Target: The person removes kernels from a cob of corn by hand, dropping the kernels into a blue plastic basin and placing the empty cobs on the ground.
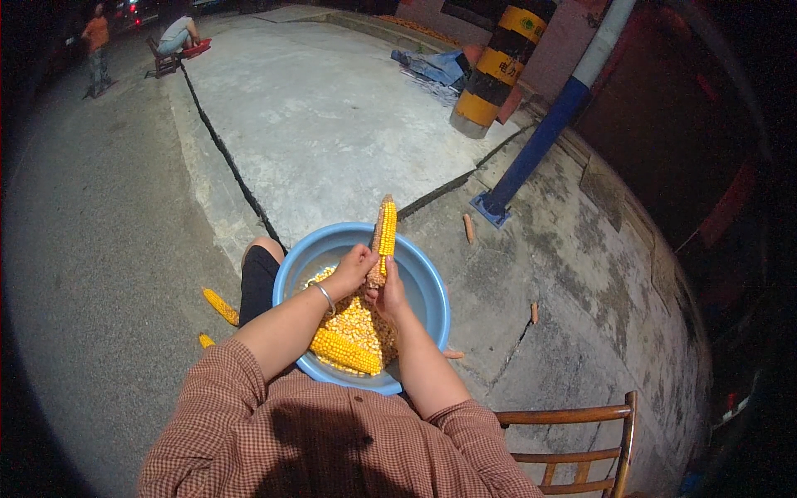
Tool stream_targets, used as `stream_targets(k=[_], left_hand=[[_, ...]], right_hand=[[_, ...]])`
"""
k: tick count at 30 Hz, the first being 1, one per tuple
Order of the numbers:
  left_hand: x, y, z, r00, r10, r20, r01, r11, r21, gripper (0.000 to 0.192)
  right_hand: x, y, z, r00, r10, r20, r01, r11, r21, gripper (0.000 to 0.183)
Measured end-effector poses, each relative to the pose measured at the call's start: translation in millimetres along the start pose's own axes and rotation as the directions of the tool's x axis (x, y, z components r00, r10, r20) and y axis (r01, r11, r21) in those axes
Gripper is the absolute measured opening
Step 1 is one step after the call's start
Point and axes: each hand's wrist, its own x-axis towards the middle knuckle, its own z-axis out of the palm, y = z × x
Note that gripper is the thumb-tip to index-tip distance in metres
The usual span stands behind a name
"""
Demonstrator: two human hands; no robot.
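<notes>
Upright over a blue plastic basin (441, 299), a partly shelled corn cob (387, 230) is between my two hands. My right hand (391, 292) grips its lower end. My left hand (356, 266), with a silver bangle at the wrist, presses its fingers against the cob's left side, where a bare strip shows beside rows of yellow kernels. Loose kernels (355, 324) lie in the basin below. A whole ear of corn (345, 352) rests on them near the basin's front rim.
Corn ears (220, 306) lie on the ground at left, stripped cobs (468, 229) at right. A wooden chair (566, 416) stands at lower right. A blue-and-white pole (535, 143) and a yellow-black post (492, 75) rise beyond. Two people are far off at upper left, one seated by a red container (198, 48).
</notes>
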Motion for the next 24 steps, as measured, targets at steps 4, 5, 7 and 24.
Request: stream_targets(k=[4,5,7,24], left_hand=[[-2.4,0.1,0.5,0.994,0.109,-0.025,-0.102,0.977,0.19,0.027],[-3.9,1.6,0.9,0.99,0.141,-0.028,-0.129,0.96,0.25,0.028],[-15.5,19.9,1.4,0.99,0.138,-0.04,-0.109,0.903,0.416,0.028],[-4.6,13.3,-2.9,0.96,0.193,-0.205,-0.137,0.956,0.258,0.029]], right_hand=[[2.1,1.1,1.4,0.996,-0.046,-0.072,0.044,0.999,-0.029,0.041],[1.9,1.8,0.8,0.996,-0.047,-0.073,0.045,0.999,-0.029,0.041],[0.0,2.1,0.0,0.999,-0.044,-0.021,0.042,0.996,-0.076,0.036],[6.3,7.2,4.2,0.986,-0.158,-0.051,0.151,0.983,-0.108,0.038]])
